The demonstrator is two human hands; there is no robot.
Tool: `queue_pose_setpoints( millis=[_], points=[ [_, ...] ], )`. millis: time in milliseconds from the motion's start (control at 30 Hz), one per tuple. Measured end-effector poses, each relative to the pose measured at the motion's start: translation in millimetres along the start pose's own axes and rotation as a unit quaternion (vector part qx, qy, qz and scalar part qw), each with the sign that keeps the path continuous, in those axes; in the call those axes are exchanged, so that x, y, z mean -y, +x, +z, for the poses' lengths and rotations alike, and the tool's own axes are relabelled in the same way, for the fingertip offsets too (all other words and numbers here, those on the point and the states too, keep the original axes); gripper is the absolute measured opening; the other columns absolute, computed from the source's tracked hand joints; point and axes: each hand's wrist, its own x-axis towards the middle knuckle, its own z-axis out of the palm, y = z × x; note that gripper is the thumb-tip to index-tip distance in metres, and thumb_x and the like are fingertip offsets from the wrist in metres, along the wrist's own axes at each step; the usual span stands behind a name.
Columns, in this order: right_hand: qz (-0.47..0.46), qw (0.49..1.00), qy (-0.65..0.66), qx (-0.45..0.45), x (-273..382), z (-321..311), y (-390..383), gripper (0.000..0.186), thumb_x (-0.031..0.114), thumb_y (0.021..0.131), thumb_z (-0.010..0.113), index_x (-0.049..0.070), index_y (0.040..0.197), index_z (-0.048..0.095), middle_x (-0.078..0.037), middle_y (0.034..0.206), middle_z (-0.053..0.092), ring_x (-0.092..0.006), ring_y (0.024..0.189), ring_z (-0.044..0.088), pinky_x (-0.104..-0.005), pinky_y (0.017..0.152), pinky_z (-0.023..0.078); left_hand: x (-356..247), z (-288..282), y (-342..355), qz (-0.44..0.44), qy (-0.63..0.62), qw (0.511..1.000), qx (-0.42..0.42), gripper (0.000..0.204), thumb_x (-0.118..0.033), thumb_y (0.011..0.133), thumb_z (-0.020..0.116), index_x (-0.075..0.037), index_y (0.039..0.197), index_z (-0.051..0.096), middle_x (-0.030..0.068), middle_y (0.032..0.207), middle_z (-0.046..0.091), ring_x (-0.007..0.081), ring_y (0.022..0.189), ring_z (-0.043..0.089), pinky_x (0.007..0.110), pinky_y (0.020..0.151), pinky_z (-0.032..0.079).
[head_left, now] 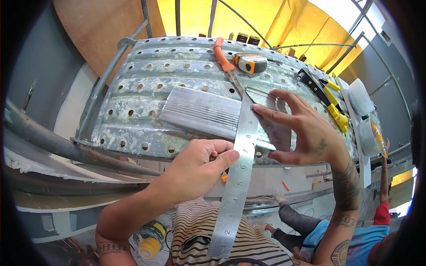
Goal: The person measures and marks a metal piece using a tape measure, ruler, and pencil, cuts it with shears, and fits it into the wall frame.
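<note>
My left hand (195, 166) is closed, its thumb on the edge of a wide metal ruler (230, 195). A small red-tipped thing (214, 154), perhaps a pencil, pokes out between its fingers. The ruler slants from my striped shirt up across a ribbed aluminium strip (202, 111), which lies on a perforated metal platform. Over the strip's right end, my right hand (306, 128) is spread. One fingertip touches the ruler's far end, and the thumb is down by the strip's near edge. Beyond the ruler's end lies a tool with an orange handle (222, 55) and narrow metal shaft.
A tape measure (250, 63) and yellow-and-black snips (326, 95) lie on the platform (137, 106). Scaffold tubes (106, 75) stand around it. A pale plank (355, 133) with clear containers runs along the right. Another person in a blue-and-red shirt (355, 246) is low at the right.
</note>
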Motion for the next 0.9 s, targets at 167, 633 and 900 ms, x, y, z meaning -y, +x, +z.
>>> queue_pose_setpoints(
  millis=[167, 633, 900],
  points=[
    [0.008, 1.000, -0.008, 0.001, 1.2, 1.0, -0.9, 0.089, 0.038, 0.059, 0.079, 0.021, 0.142, 0.052, -0.025, 0.138, 0.042, -0.0428, 0.123, 0.047, -0.0483, 0.104, 0.039, -3.0, -0.1, -0.8, -0.013, -0.020, 1.000, 0.008, 0.028, -0.019, 0.099, 0.055, 0.005, 0.110, 0.066, 0.0040, 0.086, 0.068, 0.0062, 0.077, 0.057, 0.025, 0.070, 0.047],
    [0.013, 1.000, -0.011, 0.008, 3.2, 0.2, 0.6, 0.089, 0.036, 0.058, 0.079, 0.022, 0.142, 0.052, -0.026, 0.138, 0.042, -0.0432, 0.122, 0.047, -0.0485, 0.104, 0.040, -2.4, -3.6, 0.0, 0.001, 0.000, 1.000, 0.024, 0.028, -0.018, 0.100, 0.054, 0.006, 0.109, 0.065, 0.0039, 0.087, 0.068, 0.0060, 0.079, 0.057, 0.024, 0.072, 0.046],
    [0.019, 0.999, -0.005, 0.025, 3.0, -0.9, 0.1, 0.090, 0.038, 0.059, 0.079, 0.020, 0.143, 0.051, -0.026, 0.138, 0.042, -0.0430, 0.122, 0.047, -0.0482, 0.104, 0.039, -0.9, -3.4, 0.4, -0.005, 0.001, 1.000, 0.025, 0.027, -0.018, 0.099, 0.054, 0.004, 0.109, 0.066, 0.0016, 0.083, 0.066, 0.0045, 0.074, 0.054, 0.023, 0.067, 0.044]
  ],
)
